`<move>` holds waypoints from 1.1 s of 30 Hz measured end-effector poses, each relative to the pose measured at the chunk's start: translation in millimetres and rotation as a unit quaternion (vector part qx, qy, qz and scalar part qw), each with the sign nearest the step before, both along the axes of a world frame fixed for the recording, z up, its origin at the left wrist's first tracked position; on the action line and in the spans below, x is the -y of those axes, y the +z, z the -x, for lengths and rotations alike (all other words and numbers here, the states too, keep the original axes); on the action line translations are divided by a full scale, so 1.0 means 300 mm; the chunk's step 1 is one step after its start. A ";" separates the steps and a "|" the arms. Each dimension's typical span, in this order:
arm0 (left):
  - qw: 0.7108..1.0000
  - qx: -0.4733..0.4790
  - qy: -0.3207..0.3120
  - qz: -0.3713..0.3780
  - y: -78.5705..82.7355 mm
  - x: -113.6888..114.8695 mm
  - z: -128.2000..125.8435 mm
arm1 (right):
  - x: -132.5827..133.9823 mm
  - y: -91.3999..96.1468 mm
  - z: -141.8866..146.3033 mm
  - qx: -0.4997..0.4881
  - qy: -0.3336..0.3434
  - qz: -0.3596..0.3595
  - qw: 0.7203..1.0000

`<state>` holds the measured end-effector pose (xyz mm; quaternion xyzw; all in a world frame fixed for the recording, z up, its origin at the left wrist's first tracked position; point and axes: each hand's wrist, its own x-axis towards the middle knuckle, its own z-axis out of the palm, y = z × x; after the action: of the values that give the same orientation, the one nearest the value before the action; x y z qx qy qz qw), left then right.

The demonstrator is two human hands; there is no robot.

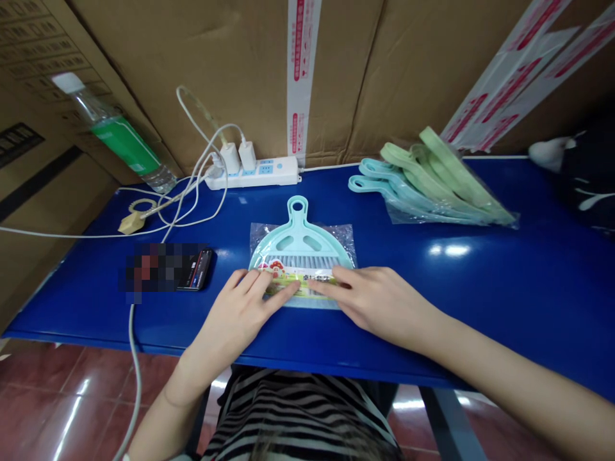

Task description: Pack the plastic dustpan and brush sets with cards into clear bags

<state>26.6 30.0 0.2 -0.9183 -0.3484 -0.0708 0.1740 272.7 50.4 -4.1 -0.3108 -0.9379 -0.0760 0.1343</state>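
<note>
A light-blue dustpan (297, 232) with a grey-bristled brush (307, 261) lies flat on the table in a clear plastic bag (342, 235), its handle pointing away from me. Across its lower part runs a yellow-and-white printed label (291, 282). My left hand (245, 304) rests on the label's left end, fingers spread and thumb stretched toward the middle. From the other side my right hand (372, 298) touches the label, its index finger extended and almost meeting my left thumb. Both hands press down without wrapping around anything; some fingertips of the right are hidden.
Bagged green and light-blue dustpans (427, 179) lie at the back right of the blue table (480, 288). A white power strip (273, 171) with chargers and loose cables, a green-labelled bottle (125, 144) and a phone (196, 269), partly blurred, are on the left. Cardboard (240, 57) stands behind.
</note>
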 end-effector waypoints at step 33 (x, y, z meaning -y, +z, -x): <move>0.993 0.071 0.089 -0.016 0.030 0.007 0.118 | -0.048 0.043 -0.078 -0.047 0.032 0.101 0.993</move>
<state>-8.7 27.9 9.3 -0.8734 -0.4388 -0.1263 0.1692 296.2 64.9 8.7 -0.2960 -0.9429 0.0384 0.1479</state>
